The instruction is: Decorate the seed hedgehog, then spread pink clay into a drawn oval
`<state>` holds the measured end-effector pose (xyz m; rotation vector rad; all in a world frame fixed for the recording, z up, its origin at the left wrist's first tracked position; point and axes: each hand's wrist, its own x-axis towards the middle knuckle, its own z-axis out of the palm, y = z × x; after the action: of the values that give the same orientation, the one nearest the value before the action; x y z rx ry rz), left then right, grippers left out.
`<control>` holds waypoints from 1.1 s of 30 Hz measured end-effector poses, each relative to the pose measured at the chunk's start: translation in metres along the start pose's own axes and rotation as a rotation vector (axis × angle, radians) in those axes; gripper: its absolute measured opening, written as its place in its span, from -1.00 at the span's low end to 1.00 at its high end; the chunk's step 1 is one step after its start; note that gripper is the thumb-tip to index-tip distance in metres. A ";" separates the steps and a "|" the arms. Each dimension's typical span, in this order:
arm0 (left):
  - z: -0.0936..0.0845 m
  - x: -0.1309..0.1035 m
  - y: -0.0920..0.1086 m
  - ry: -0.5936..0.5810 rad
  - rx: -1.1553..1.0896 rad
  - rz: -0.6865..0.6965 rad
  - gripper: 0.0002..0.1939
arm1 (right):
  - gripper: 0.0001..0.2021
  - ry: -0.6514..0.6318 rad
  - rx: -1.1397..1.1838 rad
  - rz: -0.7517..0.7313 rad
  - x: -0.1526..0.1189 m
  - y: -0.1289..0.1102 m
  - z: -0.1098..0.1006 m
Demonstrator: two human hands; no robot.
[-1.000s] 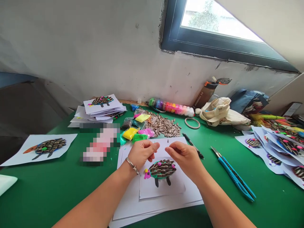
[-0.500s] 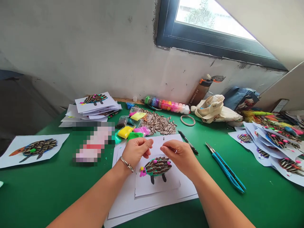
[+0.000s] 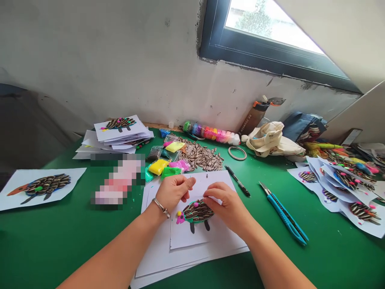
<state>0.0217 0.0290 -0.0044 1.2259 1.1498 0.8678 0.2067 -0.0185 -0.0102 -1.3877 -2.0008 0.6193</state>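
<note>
A hedgehog picture [image 3: 192, 237] made of striped seeds, with a pink face, yellow nose, pink dots and black legs, lies on larger white sheets [image 3: 156, 257]. My left hand [image 3: 176, 188], with a bracelet at the wrist, hovers above the picture's upper left, its thumb and fingers pinched together; whatever is between them is hidden. Over the upper right of the seed body is my right hand [image 3: 221, 200], fingers curled and thumb close to the index fingertip, covering part of the seeds. Anything at its fingertips is too small to make out.
Behind the sheets lie a seed pile [image 3: 204, 156] and coloured clay packets [image 3: 158, 166]. A pen [image 3: 237, 180] and a blue cutter [image 3: 284, 214] are at the right. Paper stacks [image 3: 120, 134] stand back left, more seed pictures [image 3: 345, 180] far right, a bottle [image 3: 254, 116] near the wall.
My right hand has lowered toward the seed body and now covers its right end and a pink dot. My left hand has stayed nearly in place. The view has shifted slightly.
</note>
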 end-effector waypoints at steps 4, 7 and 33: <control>0.000 0.000 0.001 0.005 0.040 -0.007 -0.53 | -0.83 0.053 -0.015 -0.102 0.001 0.010 0.007; 0.000 0.000 0.000 0.003 0.044 -0.008 -0.52 | -0.81 0.055 -0.062 -0.168 0.001 0.020 0.011; 0.000 0.002 -0.004 0.021 0.009 0.004 -0.54 | -0.62 -0.057 0.052 -0.119 -0.002 0.021 0.000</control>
<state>0.0220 0.0298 -0.0088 1.2291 1.1693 0.8810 0.2209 -0.0133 -0.0255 -1.2229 -2.0809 0.6587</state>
